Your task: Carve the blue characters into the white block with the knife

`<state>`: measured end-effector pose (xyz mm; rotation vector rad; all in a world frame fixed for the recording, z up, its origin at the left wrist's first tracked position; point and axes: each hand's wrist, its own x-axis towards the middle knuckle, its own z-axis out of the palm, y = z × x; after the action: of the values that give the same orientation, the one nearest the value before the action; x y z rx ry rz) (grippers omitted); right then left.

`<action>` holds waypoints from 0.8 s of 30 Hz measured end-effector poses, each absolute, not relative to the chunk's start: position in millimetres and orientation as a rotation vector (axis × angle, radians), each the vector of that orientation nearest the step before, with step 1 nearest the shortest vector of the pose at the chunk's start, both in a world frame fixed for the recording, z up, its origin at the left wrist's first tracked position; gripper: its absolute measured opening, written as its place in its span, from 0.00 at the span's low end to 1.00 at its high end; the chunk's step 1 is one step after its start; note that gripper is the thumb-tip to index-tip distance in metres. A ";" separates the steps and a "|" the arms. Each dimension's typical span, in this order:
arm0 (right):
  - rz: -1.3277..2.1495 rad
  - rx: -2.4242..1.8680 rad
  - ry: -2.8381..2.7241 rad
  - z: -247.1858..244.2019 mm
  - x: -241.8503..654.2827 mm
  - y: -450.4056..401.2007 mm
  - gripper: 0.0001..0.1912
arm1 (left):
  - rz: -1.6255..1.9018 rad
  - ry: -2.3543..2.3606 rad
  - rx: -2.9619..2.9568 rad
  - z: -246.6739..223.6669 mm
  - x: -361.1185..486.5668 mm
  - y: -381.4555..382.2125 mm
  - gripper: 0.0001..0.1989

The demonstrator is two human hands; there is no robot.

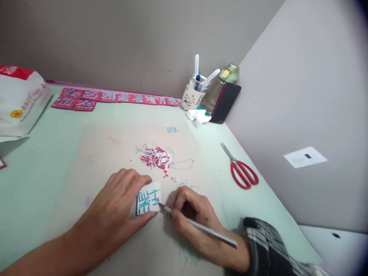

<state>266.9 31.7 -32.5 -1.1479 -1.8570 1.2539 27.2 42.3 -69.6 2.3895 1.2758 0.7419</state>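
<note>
A small white paper square [148, 199] with blue character strokes lies on the beige mat. My left hand [119, 203] grips it at the edges, index finger along the top and thumb along the bottom. In my right hand [195, 222] is a silver craft knife [211, 231], held like a pen. Its blade tip touches the square near the right edge, where a small red spot shows among the strokes. Just beyond the square is a pile of red and white paper scraps [156, 157].
Red cut-out character tiles [123, 97] line the back edge. Red-handled scissors [241, 170] lie at right. Behind them are a phone [226, 102], a green bottle [211, 92], a jar of markers [191, 96] and crumpled tissue [198, 116]. A white bag [21, 103] stands at left.
</note>
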 end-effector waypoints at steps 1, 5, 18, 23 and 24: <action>1.223 -1.133 -1.882 -33.3 266.9 31.1 0.08 | 0.752 1.280 2.394 -69.8 27.8 42.1 0.20; 1.168 -1.091 -1.921 -34.9 267.1 29.9 0.07 | 0.770 1.290 2.396 -71.3 28.4 42.9 0.21; 1.284 -1.073 -1.760 -36.1 271.5 32.9 0.07 | 0.766 1.275 2.359 -72.1 26.7 44.1 0.23; 1.295 -1.097 -1.832 -35.5 270.5 34.1 0.08 | 0.768 1.283 2.368 -71.6 25.5 44.5 0.24; 1.296 -1.105 -1.833 -34.9 269.7 34.1 0.08 | 0.770 1.288 2.365 -71.4 25.6 44.0 0.24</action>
<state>269.7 34.1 -34.9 -1.1055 -1.8335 1.2958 25.6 44.0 -71.4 2.3653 1.2883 0.7696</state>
